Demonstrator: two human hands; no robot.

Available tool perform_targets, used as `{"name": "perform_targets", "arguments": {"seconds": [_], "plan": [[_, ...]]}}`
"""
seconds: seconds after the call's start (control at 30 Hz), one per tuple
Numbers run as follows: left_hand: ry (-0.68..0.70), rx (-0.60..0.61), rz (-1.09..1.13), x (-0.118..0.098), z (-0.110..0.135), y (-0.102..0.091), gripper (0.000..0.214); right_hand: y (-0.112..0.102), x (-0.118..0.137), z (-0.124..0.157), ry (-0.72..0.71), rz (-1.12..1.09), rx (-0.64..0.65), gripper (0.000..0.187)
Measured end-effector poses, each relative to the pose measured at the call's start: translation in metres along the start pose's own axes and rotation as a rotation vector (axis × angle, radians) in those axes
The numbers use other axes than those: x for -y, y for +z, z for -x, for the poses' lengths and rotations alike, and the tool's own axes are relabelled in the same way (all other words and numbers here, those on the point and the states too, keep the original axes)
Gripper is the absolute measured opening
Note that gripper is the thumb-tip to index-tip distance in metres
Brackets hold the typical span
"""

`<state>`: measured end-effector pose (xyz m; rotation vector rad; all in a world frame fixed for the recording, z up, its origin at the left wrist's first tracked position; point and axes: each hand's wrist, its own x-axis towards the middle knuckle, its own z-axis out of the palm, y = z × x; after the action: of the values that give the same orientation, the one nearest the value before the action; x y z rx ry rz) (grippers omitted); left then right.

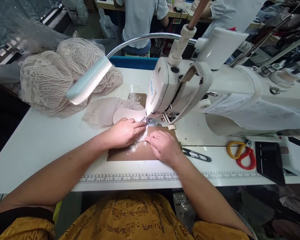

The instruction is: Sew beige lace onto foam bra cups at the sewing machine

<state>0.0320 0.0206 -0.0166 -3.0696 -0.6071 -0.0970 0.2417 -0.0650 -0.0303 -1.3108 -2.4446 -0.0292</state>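
Observation:
A narrow strip of lace fabric [142, 135] lies on the brown plate [125, 154] under the needle of a white sewing machine [180, 90]. My left hand [125, 132] presses down on the strip from the left, fingers closed together and pointing toward the needle. My right hand [163, 145] rests on the strip's right side, fingers curled and pinching its edge. A beige padded cup piece [110, 113] trails off behind the left hand.
A heap of lace pieces [55, 76] fills the table's back left. A gooseneck lamp [88, 83] hangs over the work. Thread snips [197, 155], red-and-yellow scissors [242, 155] and a dark phone [268, 161] lie right. A ruler strip [130, 177] runs along the front edge. Other people sit behind.

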Motion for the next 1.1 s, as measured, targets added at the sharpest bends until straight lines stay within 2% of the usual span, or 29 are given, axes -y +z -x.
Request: {"name": "perform_targets", "arguments": {"seconds": [0.33,0.67,0.87,1.1], "plan": [[0.026,-0.022,-0.042,0.003,-0.003,0.004,0.042,0.000,0.002,-0.003,0.095,0.039,0.050,0.022],[0.025,-0.075,0.058,0.007,-0.002,0.003,0.035,-0.002,0.005,-0.011,0.265,0.160,0.185,0.034],[0.035,-0.049,0.076,0.011,-0.003,0.002,0.037,0.001,0.004,-0.014,0.274,0.190,0.152,0.038],[-0.036,-0.033,0.051,0.010,-0.005,0.003,0.040,0.004,0.002,-0.014,0.285,0.187,0.111,0.038]]}}
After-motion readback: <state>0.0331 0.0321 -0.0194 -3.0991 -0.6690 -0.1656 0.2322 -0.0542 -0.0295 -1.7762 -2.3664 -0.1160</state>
